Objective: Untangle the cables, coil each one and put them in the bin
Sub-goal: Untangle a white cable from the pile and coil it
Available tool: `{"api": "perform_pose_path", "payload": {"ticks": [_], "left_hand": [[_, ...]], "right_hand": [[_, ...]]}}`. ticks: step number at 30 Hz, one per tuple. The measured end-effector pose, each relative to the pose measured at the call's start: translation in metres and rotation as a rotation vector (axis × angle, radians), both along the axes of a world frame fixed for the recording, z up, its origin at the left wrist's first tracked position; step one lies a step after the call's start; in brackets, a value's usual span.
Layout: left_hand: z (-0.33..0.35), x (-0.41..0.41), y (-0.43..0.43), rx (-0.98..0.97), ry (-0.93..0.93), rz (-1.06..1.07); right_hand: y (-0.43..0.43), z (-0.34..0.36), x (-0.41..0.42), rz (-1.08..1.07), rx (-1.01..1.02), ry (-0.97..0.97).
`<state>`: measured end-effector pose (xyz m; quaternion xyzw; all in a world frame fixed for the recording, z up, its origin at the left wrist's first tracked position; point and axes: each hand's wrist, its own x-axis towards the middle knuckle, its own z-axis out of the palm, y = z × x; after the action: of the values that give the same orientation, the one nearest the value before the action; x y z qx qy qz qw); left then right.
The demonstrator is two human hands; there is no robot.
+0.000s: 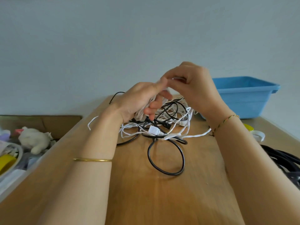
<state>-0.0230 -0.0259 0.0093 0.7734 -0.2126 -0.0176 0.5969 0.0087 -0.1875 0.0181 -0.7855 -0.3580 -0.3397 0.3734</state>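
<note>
Main risk: the white cord is threaded through the black cable in several places. Pulling up hard from here likely cinches the crossings instead of freeing them, and could drag the whole pile along the table. The white plug sits right at a crossing point, lying over a black loop. My guess is it catches there first. A loose white end trails off by the left forearm; it can snag on the arm or slide off the edge.

Second risk: turns already gathered slip off the left hand if the winding goes slack, so the coil has to be redone.

Grip: left hand is curled closed around a bundle of white cord strands, fingers wrapped round them, held above the pile. Right hand is pinched shut, thumb and fingers together on a white strand just at the left hand's fingertips. The contact spot is blurred, so I can't tell exactly how many strands it has.

Bin sits behind the right hand at the table's far right, well apart from the pile. Its inside isn't visible. The cables are on the table, tangled.
</note>
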Motion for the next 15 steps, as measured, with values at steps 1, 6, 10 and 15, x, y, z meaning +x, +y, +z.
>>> {"api": "perform_pose_path", "payload": {"ticks": [1, 6, 10, 15], "left_hand": [[-0.001, 0.0, 0.0, -0.013, 0.002, -0.01], [0.001, 0.002, 0.003, -0.331, 0.183, -0.176], [0.002, 0.011, 0.019, -0.791, 0.381, -0.523], [0.008, 0.011, 0.023, -1.261, 0.18, -0.149]], "right_hand": [[0.0, -0.002, 0.002, 0.005, 0.036, 0.018], [0.002, -0.009, 0.007, 0.033, 0.13, 0.138], [0.008, -0.02, 0.003, 0.095, 0.164, 0.397], [0.024, -0.034, -0.005, 0.13, -0.336, 0.673]]}}
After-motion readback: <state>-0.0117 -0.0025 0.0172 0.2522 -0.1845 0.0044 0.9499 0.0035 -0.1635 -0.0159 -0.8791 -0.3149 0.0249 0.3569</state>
